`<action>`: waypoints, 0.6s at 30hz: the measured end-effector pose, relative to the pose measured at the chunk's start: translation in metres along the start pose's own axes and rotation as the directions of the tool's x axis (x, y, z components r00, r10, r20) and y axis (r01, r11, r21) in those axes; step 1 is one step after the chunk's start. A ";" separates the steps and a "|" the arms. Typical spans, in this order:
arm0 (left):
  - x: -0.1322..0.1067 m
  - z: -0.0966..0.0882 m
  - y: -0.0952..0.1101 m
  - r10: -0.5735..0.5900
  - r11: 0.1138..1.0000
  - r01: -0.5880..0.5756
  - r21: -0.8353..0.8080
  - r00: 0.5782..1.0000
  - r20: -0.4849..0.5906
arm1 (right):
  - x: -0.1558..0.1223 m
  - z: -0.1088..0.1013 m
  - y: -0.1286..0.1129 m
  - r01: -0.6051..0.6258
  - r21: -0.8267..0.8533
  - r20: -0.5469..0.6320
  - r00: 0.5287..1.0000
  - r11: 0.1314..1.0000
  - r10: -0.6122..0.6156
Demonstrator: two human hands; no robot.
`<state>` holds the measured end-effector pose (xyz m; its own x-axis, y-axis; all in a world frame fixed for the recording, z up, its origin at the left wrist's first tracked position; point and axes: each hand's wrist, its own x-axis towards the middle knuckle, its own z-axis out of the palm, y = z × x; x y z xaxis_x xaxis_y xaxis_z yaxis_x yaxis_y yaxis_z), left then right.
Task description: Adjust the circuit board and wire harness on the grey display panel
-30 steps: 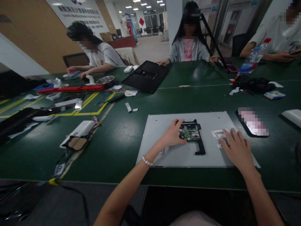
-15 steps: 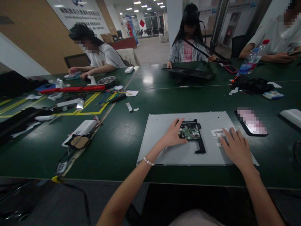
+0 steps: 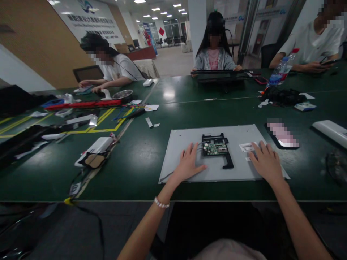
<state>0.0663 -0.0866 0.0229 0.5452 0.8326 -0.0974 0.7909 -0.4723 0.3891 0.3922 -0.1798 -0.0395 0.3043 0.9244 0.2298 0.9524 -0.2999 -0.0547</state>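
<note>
Head view, right of centre: gray panel (image 3: 215, 172) flat on the green table (image 3: 135, 169), long axis running left to right. On its middle, circuit board (image 3: 216, 147) in a black bracket (image 3: 228, 159); board lengthwise across the frame, bracket arm pointing toward the bottom, foot turned left. Left hand (image 3: 187, 163) spread just beside the board, to its left; right hand (image 3: 267, 159) spread near the white label (image 3: 245, 147) toward the panel's right edge.
</note>
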 end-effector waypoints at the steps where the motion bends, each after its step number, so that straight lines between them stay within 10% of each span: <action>1: -0.003 0.003 -0.002 0.007 1.000 -0.007 0.016 1.000 -0.018 | 0.000 -0.001 0.000 -0.004 0.002 -0.006 1.000 1.000 0.004; 18: -0.008 0.016 0.001 0.067 0.993 -0.043 0.111 0.974 -0.217 | -0.003 -0.003 -0.002 0.008 0.114 -0.089 0.996 0.993 0.003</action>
<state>0.0664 -0.0984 0.0097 0.5234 0.8420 0.1303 0.7925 -0.5373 0.2885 0.3892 -0.1826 -0.0370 0.3040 0.8989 0.3155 0.9505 -0.2640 -0.1637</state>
